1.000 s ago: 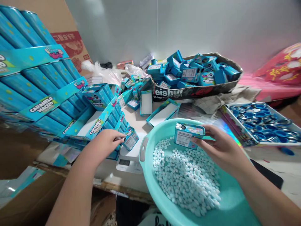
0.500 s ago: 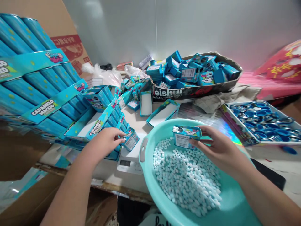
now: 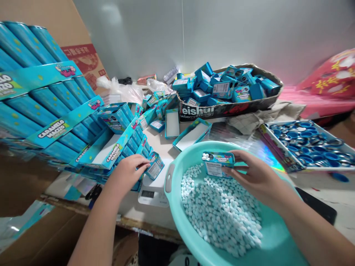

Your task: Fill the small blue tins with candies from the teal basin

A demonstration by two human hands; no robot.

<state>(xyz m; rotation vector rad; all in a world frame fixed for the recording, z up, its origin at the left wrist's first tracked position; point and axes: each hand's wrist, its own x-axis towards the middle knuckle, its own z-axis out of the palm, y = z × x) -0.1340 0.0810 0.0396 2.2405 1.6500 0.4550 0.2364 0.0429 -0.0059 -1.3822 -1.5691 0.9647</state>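
Observation:
My right hand (image 3: 253, 177) grips a small blue candy box (image 3: 218, 164), held on its side over a teal basin (image 3: 266, 232). White candies show at the box's open left end. The basin holds a heap of white candies (image 3: 222, 212). My left hand (image 3: 129, 173) pinches the top of another small blue box (image 3: 154, 166) that stands on a white scale (image 3: 154, 190) left of the basin.
Stacks of blue "Caramelo Macizo" display cartons (image 3: 50, 107) fill the left. A cardboard tray (image 3: 230, 105) of small blue boxes sits at the back. A tray of blue lids (image 3: 307, 144) lies right. Open box trays (image 3: 191, 135) lie behind the basin. A dark phone (image 3: 316, 205) lies near my right forearm.
My right hand has lowered the candy box a little toward the basin. My left hand has slid slightly right and down, staying on the box on the scale.

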